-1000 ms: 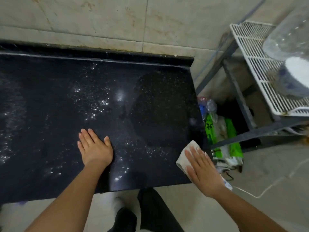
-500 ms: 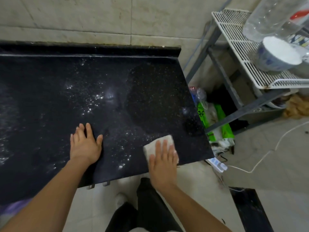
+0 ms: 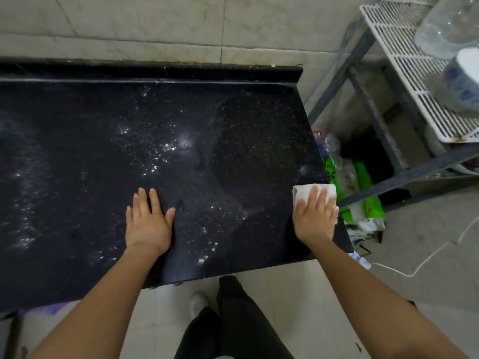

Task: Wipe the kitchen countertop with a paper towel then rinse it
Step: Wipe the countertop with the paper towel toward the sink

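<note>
The black speckled countertop (image 3: 103, 141) fills the left and middle of the head view, dotted with water droplets. My right hand (image 3: 315, 216) presses flat on a folded white paper towel (image 3: 302, 193) at the counter's right edge, near the front corner. Its fingers cover most of the towel. My left hand (image 3: 148, 224) lies flat on the counter with fingers spread, empty, well left of the towel.
A grey metal rack (image 3: 375, 104) with a white wire shelf (image 3: 404, 63) stands right of the counter, holding a clear bottle (image 3: 448, 24) and a bowl (image 3: 464, 81). Green bags (image 3: 363, 195) sit on the floor below. A white cable (image 3: 427, 257) runs across the floor tiles.
My right hand has slid the paper towel rightward from the front middle to the counter's right edge. My left hand stays flat in about the same place.
</note>
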`<state>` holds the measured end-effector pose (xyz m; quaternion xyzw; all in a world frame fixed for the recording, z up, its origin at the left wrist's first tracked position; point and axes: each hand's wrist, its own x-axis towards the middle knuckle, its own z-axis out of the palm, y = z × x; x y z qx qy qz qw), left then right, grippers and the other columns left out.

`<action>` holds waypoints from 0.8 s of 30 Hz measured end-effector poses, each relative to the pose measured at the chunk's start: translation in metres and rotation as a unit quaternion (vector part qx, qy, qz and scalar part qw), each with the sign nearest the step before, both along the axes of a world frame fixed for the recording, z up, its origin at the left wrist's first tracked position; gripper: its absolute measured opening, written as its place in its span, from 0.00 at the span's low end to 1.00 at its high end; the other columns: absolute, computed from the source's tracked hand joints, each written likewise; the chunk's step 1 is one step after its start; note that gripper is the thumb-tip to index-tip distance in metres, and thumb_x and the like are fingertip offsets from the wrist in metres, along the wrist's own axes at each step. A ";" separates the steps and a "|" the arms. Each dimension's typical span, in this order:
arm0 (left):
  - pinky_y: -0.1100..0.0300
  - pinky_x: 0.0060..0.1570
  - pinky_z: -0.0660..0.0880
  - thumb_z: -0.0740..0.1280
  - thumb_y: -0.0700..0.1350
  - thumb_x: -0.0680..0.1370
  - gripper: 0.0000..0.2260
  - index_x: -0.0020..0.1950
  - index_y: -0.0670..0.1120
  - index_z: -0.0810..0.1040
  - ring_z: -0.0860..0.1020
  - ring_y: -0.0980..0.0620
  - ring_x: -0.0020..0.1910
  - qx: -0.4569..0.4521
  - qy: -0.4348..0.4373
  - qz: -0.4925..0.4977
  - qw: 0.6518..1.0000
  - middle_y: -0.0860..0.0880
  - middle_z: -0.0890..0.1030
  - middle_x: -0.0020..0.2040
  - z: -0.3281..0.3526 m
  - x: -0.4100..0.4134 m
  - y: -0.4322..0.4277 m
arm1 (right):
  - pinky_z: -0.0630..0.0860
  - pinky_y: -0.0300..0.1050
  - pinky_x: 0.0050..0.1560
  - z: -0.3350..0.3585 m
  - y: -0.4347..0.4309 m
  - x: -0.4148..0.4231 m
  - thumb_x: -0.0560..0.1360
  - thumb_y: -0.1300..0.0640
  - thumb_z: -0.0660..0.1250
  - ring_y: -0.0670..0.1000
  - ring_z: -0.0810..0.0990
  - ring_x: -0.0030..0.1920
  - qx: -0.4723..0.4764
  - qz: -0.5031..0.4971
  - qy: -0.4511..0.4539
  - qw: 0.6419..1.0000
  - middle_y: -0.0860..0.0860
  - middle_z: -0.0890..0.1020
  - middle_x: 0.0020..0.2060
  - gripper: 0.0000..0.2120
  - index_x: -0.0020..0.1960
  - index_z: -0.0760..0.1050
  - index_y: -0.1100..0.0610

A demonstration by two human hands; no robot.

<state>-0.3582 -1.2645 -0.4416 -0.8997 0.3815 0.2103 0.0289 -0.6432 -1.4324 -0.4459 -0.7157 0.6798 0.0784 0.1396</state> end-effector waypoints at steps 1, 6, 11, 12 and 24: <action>0.51 0.74 0.39 0.43 0.57 0.82 0.30 0.77 0.42 0.39 0.39 0.45 0.76 -0.003 0.000 0.002 1.000 0.41 0.39 0.77 -0.001 0.000 0.001 | 0.45 0.60 0.73 -0.001 0.009 0.018 0.77 0.44 0.37 0.62 0.48 0.76 -0.015 -0.003 -0.007 1.000 0.60 0.52 0.76 0.33 0.77 0.48 0.59; 0.51 0.74 0.40 0.44 0.57 0.81 0.30 0.77 0.43 0.40 0.39 0.46 0.76 -0.009 0.009 0.013 1.000 0.42 0.39 0.78 0.000 0.000 -0.001 | 0.58 0.63 0.69 -0.009 0.109 0.094 0.79 0.47 0.47 0.63 0.61 0.72 -0.041 0.312 -0.039 0.948 0.61 0.63 0.72 0.28 0.75 0.59 0.60; 0.52 0.74 0.40 0.44 0.57 0.82 0.30 0.77 0.43 0.40 0.39 0.47 0.76 -0.007 0.012 0.020 1.000 0.43 0.38 0.77 0.003 -0.001 -0.002 | 0.38 0.55 0.75 -0.002 0.124 0.102 0.81 0.44 0.39 0.55 0.38 0.76 0.012 0.531 -0.043 0.846 0.52 0.41 0.76 0.27 0.76 0.38 0.52; 0.52 0.74 0.40 0.44 0.57 0.82 0.29 0.77 0.43 0.39 0.39 0.47 0.76 -0.006 0.013 0.019 1.000 0.43 0.38 0.77 0.003 0.000 -0.002 | 0.44 0.57 0.75 -0.004 0.113 0.096 0.81 0.44 0.40 0.56 0.46 0.77 -0.002 0.554 -0.042 0.832 0.53 0.49 0.77 0.26 0.77 0.44 0.52; 0.53 0.74 0.39 0.43 0.57 0.82 0.29 0.77 0.44 0.37 0.37 0.47 0.76 -0.019 0.013 0.018 1.000 0.43 0.37 0.77 0.001 -0.001 0.001 | 0.34 0.55 0.73 0.001 -0.005 0.093 0.81 0.46 0.37 0.58 0.36 0.76 0.031 0.142 -0.001 0.989 0.55 0.38 0.76 0.28 0.77 0.35 0.55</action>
